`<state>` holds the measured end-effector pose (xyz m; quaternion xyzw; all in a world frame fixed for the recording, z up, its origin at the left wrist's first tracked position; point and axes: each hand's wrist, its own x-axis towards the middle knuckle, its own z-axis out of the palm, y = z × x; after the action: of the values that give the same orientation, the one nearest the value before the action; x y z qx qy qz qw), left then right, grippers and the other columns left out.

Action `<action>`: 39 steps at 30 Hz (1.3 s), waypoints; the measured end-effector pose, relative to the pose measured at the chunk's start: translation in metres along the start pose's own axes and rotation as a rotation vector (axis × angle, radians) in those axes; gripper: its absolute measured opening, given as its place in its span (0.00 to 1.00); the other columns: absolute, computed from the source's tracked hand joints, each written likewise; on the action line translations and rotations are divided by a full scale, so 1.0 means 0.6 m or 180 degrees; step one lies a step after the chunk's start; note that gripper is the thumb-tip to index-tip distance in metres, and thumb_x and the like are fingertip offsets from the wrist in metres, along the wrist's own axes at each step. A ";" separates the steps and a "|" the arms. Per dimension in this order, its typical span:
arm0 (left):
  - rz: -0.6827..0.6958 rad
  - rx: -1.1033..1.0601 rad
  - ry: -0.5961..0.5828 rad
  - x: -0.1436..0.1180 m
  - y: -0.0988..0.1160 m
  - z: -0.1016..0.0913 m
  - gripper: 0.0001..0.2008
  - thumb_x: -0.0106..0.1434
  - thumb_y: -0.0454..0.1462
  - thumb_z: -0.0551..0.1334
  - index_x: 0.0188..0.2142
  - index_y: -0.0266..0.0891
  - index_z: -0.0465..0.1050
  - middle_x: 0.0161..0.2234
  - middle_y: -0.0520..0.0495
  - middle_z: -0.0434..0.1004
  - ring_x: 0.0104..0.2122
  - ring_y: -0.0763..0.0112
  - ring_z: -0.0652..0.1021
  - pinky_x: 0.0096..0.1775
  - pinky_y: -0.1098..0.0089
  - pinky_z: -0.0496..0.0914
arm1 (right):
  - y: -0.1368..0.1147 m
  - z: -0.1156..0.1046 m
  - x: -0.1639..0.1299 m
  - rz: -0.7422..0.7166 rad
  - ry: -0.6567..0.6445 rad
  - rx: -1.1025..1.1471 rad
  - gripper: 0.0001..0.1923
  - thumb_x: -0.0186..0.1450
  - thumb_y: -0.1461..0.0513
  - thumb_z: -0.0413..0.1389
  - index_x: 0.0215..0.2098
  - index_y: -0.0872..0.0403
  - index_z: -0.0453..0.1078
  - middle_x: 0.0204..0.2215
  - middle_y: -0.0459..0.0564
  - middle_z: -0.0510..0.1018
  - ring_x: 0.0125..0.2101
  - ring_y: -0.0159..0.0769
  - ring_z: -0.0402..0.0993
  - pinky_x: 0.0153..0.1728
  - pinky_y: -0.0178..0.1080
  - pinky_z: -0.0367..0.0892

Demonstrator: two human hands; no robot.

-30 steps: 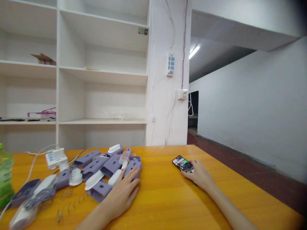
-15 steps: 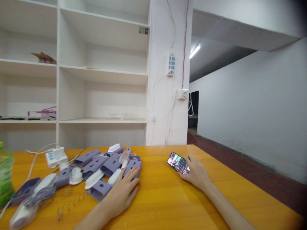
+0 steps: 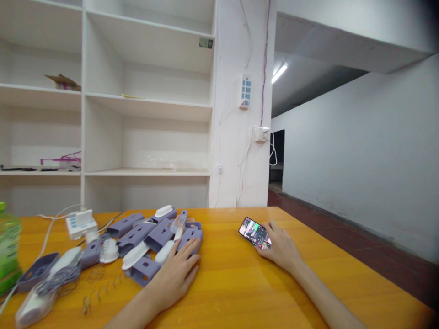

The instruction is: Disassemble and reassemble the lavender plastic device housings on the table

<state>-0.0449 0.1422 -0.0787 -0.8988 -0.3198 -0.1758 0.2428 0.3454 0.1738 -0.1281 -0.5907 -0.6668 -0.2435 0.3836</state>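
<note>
My left hand point(image 3: 176, 276) lies flat with fingers outstretched. Its fingertips rest on a purple plastic housing point(image 3: 190, 236), the rightmost of a cluster. Beside the fingers lies a white oblong plastic piece point(image 3: 163, 252); another purple housing point(image 3: 144, 269) with a round hole sits left of the hand. More purple housings point(image 3: 159, 235) and white parts point(image 3: 136, 256) are heaped around. At the right, my right hand point(image 3: 283, 247) grips the near right end of a smartphone point(image 3: 254, 232) between thumb and fingers. The lit screen faces up, and the phone appears to rest on the table.
A green bottle point(image 3: 8, 251), a white power strip point(image 3: 80, 225) with cables, a coiled wire spring point(image 3: 106, 290) and a plastic-wrapped white item point(image 3: 36, 306) occupy the left of the yellow table point(image 3: 233, 283). White shelves point(image 3: 147, 172) stand behind.
</note>
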 end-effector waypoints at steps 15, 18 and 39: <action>-0.0062 0.0037 -0.0163 0.003 0.004 -0.006 0.14 0.72 0.35 0.49 0.50 0.45 0.70 0.69 0.45 0.54 0.69 0.58 0.55 0.65 0.38 0.50 | -0.002 0.000 0.002 -0.0065 0.0031 -0.0022 0.27 0.58 0.51 0.61 0.53 0.51 0.66 0.44 0.54 0.70 0.43 0.48 0.71 0.44 0.43 0.62; -0.0074 0.0033 -0.0174 0.004 0.005 -0.006 0.14 0.72 0.35 0.49 0.50 0.46 0.70 0.69 0.45 0.55 0.69 0.59 0.55 0.65 0.37 0.50 | 0.000 0.002 0.001 -0.0092 0.0047 -0.0021 0.27 0.58 0.51 0.60 0.53 0.52 0.65 0.45 0.55 0.70 0.43 0.49 0.71 0.44 0.43 0.62; -0.0067 0.0009 -0.0177 0.004 0.003 -0.008 0.14 0.72 0.35 0.49 0.51 0.46 0.70 0.69 0.45 0.54 0.69 0.58 0.55 0.65 0.37 0.50 | 0.006 0.006 0.003 -0.0154 0.0012 -0.0011 0.29 0.59 0.48 0.60 0.55 0.51 0.65 0.46 0.54 0.70 0.43 0.48 0.71 0.44 0.44 0.63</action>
<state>-0.0429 0.1394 -0.0740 -0.8996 -0.3362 -0.1528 0.2333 0.3480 0.1785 -0.1294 -0.5746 -0.6797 -0.2551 0.3778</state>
